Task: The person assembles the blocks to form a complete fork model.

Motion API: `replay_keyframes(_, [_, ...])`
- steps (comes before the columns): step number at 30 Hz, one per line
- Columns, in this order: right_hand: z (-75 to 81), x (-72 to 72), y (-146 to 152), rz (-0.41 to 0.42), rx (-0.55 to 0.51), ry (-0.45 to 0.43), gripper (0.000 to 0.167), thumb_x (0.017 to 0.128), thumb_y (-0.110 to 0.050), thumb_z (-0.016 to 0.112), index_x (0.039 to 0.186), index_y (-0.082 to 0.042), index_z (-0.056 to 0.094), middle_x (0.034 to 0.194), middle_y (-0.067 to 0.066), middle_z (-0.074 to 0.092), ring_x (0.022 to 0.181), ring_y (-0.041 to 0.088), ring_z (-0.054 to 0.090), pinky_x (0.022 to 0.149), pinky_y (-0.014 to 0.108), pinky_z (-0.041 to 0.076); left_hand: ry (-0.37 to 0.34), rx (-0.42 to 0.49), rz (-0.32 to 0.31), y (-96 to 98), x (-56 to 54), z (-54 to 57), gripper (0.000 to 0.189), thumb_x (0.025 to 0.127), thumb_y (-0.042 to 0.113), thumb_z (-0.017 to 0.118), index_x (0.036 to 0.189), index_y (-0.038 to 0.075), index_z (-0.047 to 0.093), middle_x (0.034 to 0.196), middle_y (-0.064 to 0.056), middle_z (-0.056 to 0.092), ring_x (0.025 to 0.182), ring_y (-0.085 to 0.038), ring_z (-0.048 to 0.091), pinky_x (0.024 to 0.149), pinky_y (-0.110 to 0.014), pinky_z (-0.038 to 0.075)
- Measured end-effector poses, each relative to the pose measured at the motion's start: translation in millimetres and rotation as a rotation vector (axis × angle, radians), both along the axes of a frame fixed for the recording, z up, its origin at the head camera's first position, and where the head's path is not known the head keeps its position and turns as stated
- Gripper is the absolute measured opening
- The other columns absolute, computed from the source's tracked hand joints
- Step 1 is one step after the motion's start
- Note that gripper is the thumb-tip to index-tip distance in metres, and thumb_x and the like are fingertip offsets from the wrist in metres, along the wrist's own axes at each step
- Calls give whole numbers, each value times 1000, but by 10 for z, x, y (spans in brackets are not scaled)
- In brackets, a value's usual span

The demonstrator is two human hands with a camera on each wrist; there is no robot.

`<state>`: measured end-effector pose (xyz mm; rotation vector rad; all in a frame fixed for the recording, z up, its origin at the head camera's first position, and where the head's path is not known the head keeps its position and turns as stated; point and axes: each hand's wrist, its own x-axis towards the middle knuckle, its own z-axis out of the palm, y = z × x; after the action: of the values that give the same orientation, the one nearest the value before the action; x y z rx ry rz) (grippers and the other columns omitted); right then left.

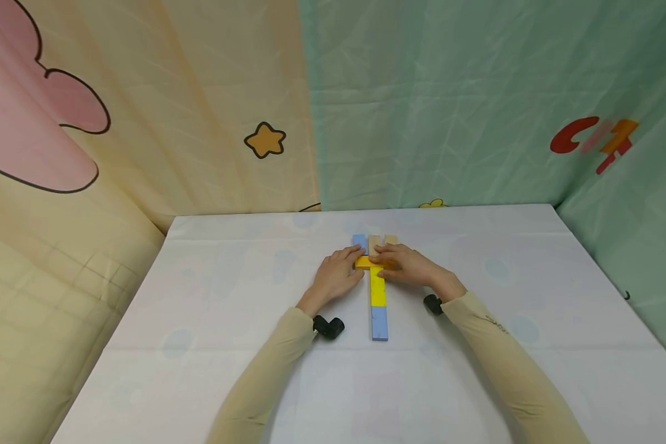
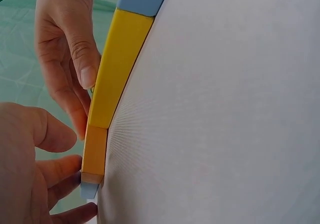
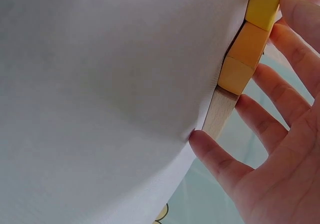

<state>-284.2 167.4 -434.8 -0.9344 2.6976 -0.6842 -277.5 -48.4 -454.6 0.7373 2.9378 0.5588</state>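
Note:
Flat blocks lie on the white-covered table in a fork-like figure. A blue block (image 1: 379,324) and a yellow block (image 1: 377,288) form the stem, and an orange block (image 1: 362,263) crosses above it. Beyond that stand another blue block (image 1: 359,240) and two plain wooden blocks (image 1: 374,243). My left hand (image 1: 337,275) has its fingertips at the orange block's left end and the far blue block. My right hand (image 1: 409,266) lies over the orange block's right part, its fingers spread loosely in the right wrist view, with the thumb by the yellow block (image 3: 265,6).
A patterned curtain (image 1: 422,111) hangs behind the table (image 1: 227,308) and down both sides. Black wrist-worn devices (image 1: 328,327) sit at both sleeve cuffs.

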Motion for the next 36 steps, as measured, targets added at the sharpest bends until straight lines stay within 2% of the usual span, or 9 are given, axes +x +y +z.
replay_keyframes(11, [8,1,-5,-4,32,34,45,93,-25,63,134,-8,55,146,13,39,133,37,31,101,61,25,-7,17,7,21,-25,27,48,97,31,47,142,15,44,147,-2,37,131,-23,35,103,-43,29])
replay_keyframes(18, [31,-19,-17,1,22,24,44,92,-23,65,132,-5,57,144,14,41,132,36,33,103,58,26,-2,25,5,17,-36,33,46,97,30,46,140,14,47,144,-3,39,128,-24,38,100,-43,32])
replay_keyframes(25, [79,-33,-39,-19,59,32,45,91,-25,65,132,-7,57,144,13,42,131,37,34,99,64,25,-3,32,12,14,-56,44,45,97,29,47,139,13,47,143,-3,39,127,-24,38,100,-43,32])
replay_keyframes(32, [68,-29,-35,7,46,21,45,92,-23,64,133,-5,55,144,15,41,132,36,33,105,53,24,-14,23,0,-5,-51,24,48,97,31,46,142,15,44,147,-2,37,130,-23,35,101,-43,31])
replay_keyframes(36, [58,-31,-33,0,51,23,46,92,-24,64,133,-6,55,144,13,41,132,35,33,105,54,25,-15,29,-5,-13,-43,21,48,97,31,46,143,16,44,147,-2,36,130,-24,35,102,-43,30])
